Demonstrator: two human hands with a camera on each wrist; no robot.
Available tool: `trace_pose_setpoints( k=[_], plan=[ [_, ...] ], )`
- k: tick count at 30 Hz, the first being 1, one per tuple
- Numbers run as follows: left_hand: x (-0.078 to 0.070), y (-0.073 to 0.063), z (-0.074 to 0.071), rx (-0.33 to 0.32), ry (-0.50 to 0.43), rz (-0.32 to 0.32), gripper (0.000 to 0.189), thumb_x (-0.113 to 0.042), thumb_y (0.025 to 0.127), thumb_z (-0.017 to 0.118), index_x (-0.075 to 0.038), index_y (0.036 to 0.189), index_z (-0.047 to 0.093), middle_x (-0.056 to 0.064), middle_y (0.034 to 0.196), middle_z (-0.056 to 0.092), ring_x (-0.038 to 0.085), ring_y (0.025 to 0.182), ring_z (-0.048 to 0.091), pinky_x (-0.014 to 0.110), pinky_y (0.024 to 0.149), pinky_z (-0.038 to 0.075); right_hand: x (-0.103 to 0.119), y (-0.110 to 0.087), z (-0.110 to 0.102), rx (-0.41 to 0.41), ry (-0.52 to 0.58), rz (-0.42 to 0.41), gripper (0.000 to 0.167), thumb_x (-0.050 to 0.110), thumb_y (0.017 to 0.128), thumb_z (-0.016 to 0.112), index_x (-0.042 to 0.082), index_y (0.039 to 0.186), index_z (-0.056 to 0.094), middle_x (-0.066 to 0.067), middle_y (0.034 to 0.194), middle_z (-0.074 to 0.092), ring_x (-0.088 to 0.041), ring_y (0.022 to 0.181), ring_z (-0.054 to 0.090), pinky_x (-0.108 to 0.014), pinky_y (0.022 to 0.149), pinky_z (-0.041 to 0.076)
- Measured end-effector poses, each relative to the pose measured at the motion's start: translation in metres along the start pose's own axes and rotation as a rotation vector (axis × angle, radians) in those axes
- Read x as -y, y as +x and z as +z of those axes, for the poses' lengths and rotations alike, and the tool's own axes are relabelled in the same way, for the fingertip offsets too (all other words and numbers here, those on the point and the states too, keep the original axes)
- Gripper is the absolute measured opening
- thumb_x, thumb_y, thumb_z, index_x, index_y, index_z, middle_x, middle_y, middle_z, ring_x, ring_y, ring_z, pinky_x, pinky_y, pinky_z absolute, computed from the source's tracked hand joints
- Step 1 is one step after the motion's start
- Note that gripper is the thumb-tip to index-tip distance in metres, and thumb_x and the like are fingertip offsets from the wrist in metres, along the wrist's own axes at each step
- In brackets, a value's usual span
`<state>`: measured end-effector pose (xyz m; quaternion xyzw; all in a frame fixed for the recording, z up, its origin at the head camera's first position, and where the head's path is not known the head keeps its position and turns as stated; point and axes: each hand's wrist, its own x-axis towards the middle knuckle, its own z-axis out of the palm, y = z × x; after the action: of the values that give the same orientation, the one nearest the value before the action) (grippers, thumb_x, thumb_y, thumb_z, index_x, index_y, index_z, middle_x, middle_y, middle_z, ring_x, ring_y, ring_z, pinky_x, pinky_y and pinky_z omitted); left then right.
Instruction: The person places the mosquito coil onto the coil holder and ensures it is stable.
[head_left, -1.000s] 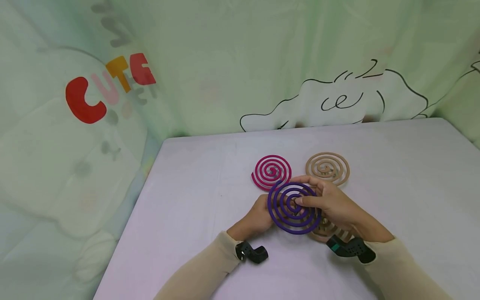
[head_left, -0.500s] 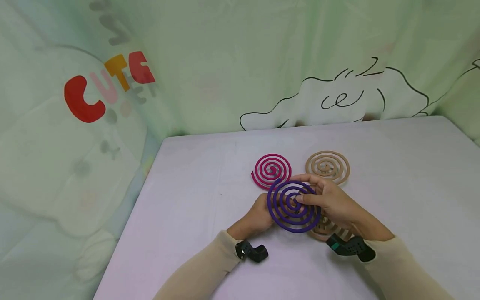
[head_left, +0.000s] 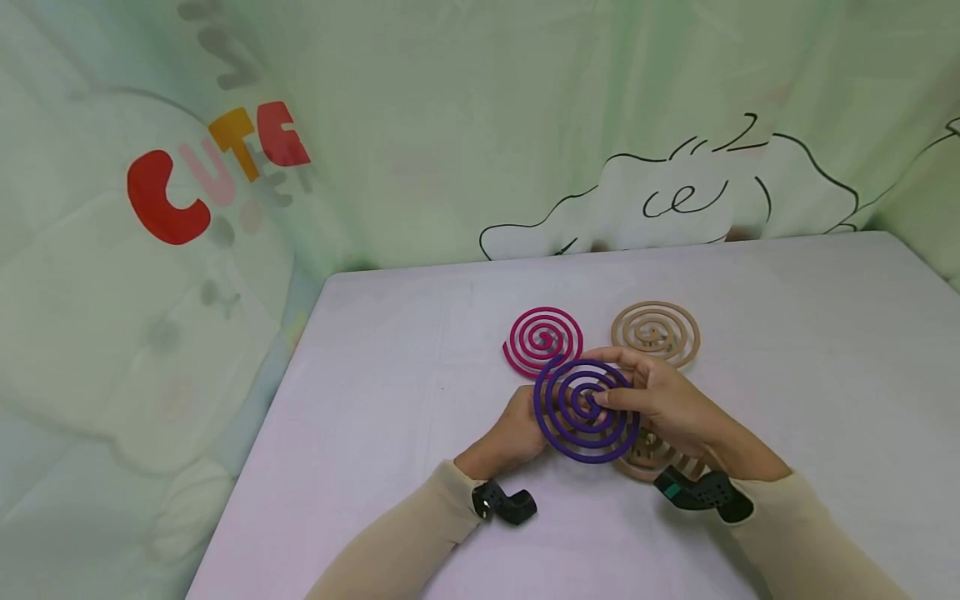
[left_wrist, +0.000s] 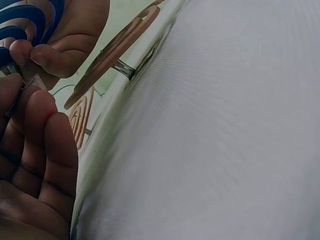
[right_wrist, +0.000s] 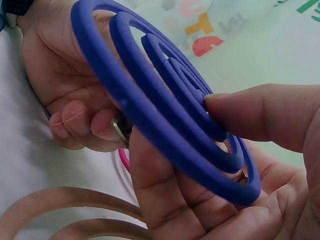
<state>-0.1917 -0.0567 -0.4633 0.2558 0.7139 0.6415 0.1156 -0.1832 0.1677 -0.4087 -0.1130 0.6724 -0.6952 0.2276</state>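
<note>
A purple mosquito coil (head_left: 589,459) is held tilted above the table between both hands. The right hand (head_left: 667,408) pinches it near its centre, thumb on the front and fingers behind. Behind the coil, the left hand (head_left: 517,429) has its fingers curled round a small metal stand (right_wrist: 121,129), which shows at the coil's underside in the right wrist view. Much of the left hand is hidden by the coil in the head view. A tan coil (left_wrist: 112,54) on a metal stand (left_wrist: 124,69) stands close by, under the right hand.
A magenta coil (head_left: 546,340) stands behind the hands, left of another tan coil (head_left: 697,337). All of them are on a white-covered table (head_left: 390,375). A printed green curtain (head_left: 450,125) hangs along the back and left.
Both hands and the purple coil stay almost in place. The right thumb shifts slightly at the coil's centre, and the whole view drifts a little.
</note>
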Motion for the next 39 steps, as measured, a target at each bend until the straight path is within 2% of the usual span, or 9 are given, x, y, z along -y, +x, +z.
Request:
trace_pose_setpoints(
  k=[7, 13, 17, 22, 30, 35, 37, 39],
  plan=[
    [0.004, 0.002, -0.001, -0.004, 0.067, 0.080, 0.010, 0.001, 0.090, 0.072, 0.009, 0.093, 0.067, 0.022, 0.085, 0.067, -0.001, 0.076, 0.053, 0.020, 0.072, 0.049, 0.002, 0.001, 0.002, 0.007, -0.009, -0.022, 0.056, 0.004, 0.097, 0.069, -0.005, 0.146, 0.043, -0.018, 0.128, 0.068, -0.019, 0.113, 0.069, -0.037, 0.089, 0.060],
    [0.005, 0.002, -0.001, -0.010, 0.115, 0.107, 0.011, -0.001, 0.089, 0.072, 0.008, 0.092, 0.067, 0.022, 0.084, 0.067, -0.002, 0.074, 0.051, 0.019, 0.070, 0.048, 0.001, 0.001, 0.002, -0.009, -0.038, -0.015, 0.059, 0.005, 0.096, 0.070, -0.005, 0.147, 0.043, -0.021, 0.131, 0.066, -0.019, 0.113, 0.069, -0.037, 0.089, 0.060],
    [0.005, 0.003, -0.002, -0.005, 0.101, 0.113, 0.012, 0.000, 0.089, 0.073, 0.009, 0.095, 0.068, 0.025, 0.087, 0.069, -0.002, 0.075, 0.053, 0.019, 0.072, 0.050, 0.002, 0.001, 0.002, -0.001, -0.030, -0.010, 0.058, 0.004, 0.096, 0.070, -0.006, 0.147, 0.042, -0.022, 0.130, 0.066, -0.021, 0.114, 0.069, -0.038, 0.089, 0.060],
    [0.004, 0.002, -0.002, 0.000, 0.064, 0.093, 0.014, 0.000, 0.090, 0.072, 0.010, 0.100, 0.068, 0.028, 0.093, 0.070, -0.002, 0.079, 0.055, 0.020, 0.076, 0.052, 0.003, 0.001, 0.003, 0.002, -0.032, 0.005, 0.060, 0.005, 0.096, 0.070, -0.005, 0.148, 0.042, -0.021, 0.128, 0.068, -0.023, 0.112, 0.070, -0.040, 0.088, 0.061],
    [-0.003, 0.003, -0.005, 0.008, 0.076, 0.051, 0.014, -0.002, 0.095, 0.070, 0.008, 0.104, 0.068, 0.023, 0.094, 0.070, 0.000, 0.078, 0.053, 0.019, 0.074, 0.050, 0.004, 0.002, 0.003, 0.000, -0.015, 0.018, 0.059, 0.004, 0.097, 0.069, -0.005, 0.149, 0.040, -0.017, 0.121, 0.071, -0.022, 0.108, 0.072, -0.039, 0.086, 0.061],
    [-0.009, 0.007, -0.009, 0.003, 0.079, 0.021, 0.020, -0.006, 0.098, 0.067, 0.009, 0.113, 0.068, 0.024, 0.101, 0.070, 0.002, 0.082, 0.055, 0.021, 0.079, 0.051, 0.007, 0.002, 0.003, -0.030, -0.014, 0.019, 0.059, 0.003, 0.097, 0.068, -0.004, 0.149, 0.041, -0.016, 0.118, 0.072, -0.021, 0.106, 0.073, -0.038, 0.087, 0.061],
    [-0.010, 0.008, -0.011, -0.009, 0.080, 0.000, 0.021, -0.007, 0.100, 0.065, 0.009, 0.113, 0.069, 0.019, 0.096, 0.070, 0.003, 0.081, 0.054, 0.021, 0.077, 0.051, 0.009, 0.003, 0.003, -0.040, -0.004, 0.019, 0.059, 0.002, 0.097, 0.067, -0.004, 0.150, 0.041, -0.015, 0.116, 0.072, -0.021, 0.105, 0.073, -0.038, 0.087, 0.061],
    [-0.012, 0.009, -0.013, -0.025, 0.071, -0.035, 0.020, -0.008, 0.101, 0.062, 0.009, 0.108, 0.069, 0.011, 0.084, 0.067, 0.003, 0.075, 0.052, 0.020, 0.071, 0.048, 0.011, 0.003, 0.004, -0.043, 0.005, 0.010, 0.059, 0.000, 0.097, 0.067, -0.005, 0.150, 0.040, -0.014, 0.114, 0.072, -0.020, 0.105, 0.073, -0.037, 0.087, 0.061]
  ],
)
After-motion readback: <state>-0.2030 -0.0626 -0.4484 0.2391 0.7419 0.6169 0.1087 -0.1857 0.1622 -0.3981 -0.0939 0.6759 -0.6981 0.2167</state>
